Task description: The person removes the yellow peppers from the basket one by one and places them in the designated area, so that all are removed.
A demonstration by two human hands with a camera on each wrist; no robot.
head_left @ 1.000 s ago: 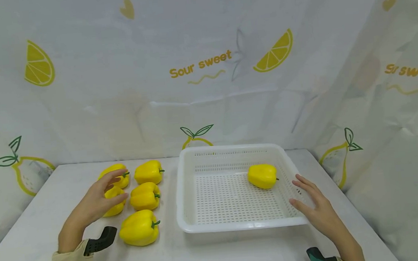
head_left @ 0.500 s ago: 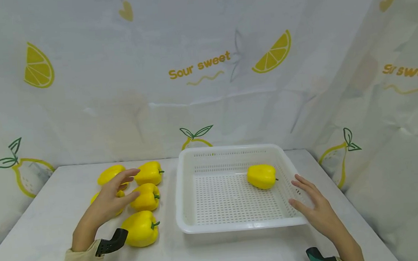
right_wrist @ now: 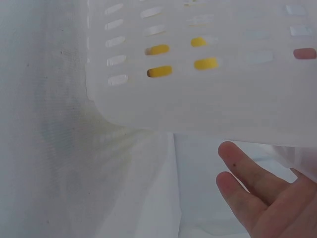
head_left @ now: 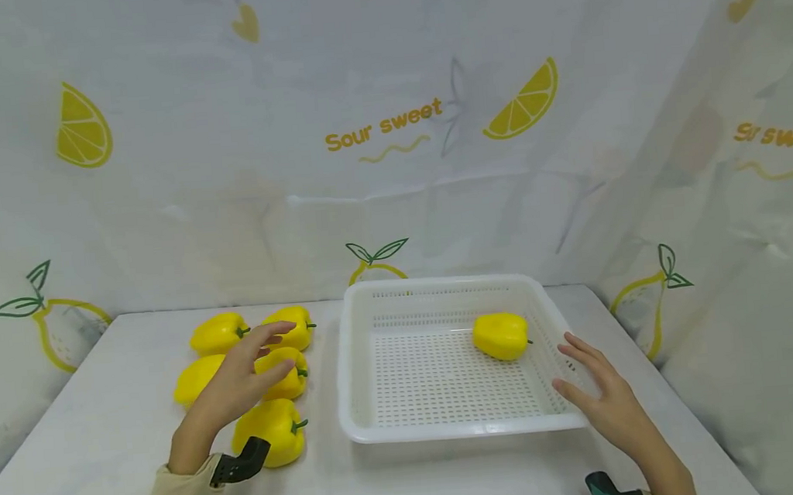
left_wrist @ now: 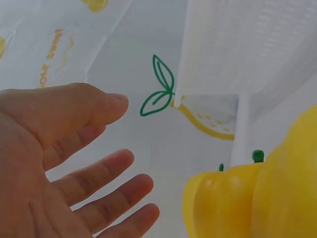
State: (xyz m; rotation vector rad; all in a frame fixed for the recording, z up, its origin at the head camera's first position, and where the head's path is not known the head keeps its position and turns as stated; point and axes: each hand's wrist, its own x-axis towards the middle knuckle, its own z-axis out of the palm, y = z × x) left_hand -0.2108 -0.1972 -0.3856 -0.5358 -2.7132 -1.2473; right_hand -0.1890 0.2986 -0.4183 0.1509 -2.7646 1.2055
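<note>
In the head view, my left hand hovers over the yellow bell peppers on the left side of the table, fingers spread and holding nothing. Beneath it lie a front pepper and a middle pepper, both partly covered, and a back pepper. Further left are two more, a pepper and another pepper. At the white basket's right rim, my right hand has extended fingers; whether they press the rim I cannot tell. Inside the basket rests one pepper.
A white cloth covers the table. Behind it hangs a lemon-printed sheet, which also runs along both sides. The basket stands between the hands, with slotted walls.
My left hand has moved to the right, from above the left peppers to above the right row. The right hand, basket and peppers stay where they were.
</note>
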